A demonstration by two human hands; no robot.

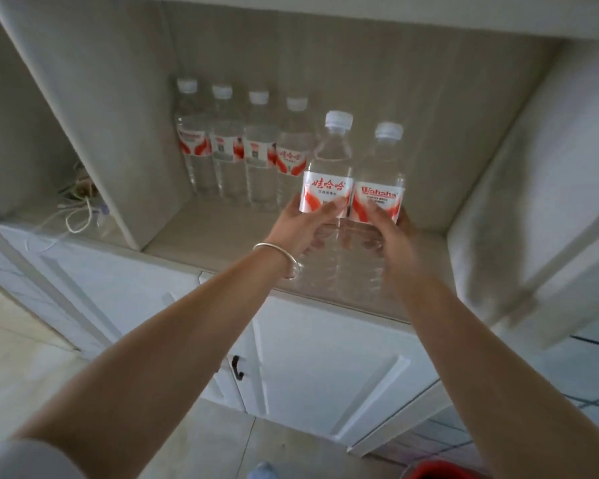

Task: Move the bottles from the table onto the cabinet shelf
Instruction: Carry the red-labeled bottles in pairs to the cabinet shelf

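Note:
Two clear water bottles with white caps and red-and-white labels are held upright side by side over the front of the cabinet shelf point(229, 233). My left hand point(301, 226) grips the left bottle point(329, 167) around its middle. My right hand point(391, 236) grips the right bottle point(381, 174) the same way. Whether their bases touch the shelf I cannot tell. Several matching bottles point(242, 146) stand in a row against the shelf's back wall, to the left of the held pair.
A vertical divider point(94, 133) walls off a left compartment holding tangled white cables point(77, 209). The cabinet's right wall point(519, 202) closes the shelf. Below are white cabinet doors with a dark handle point(237, 368). A red object point(440, 470) sits on the tiled floor.

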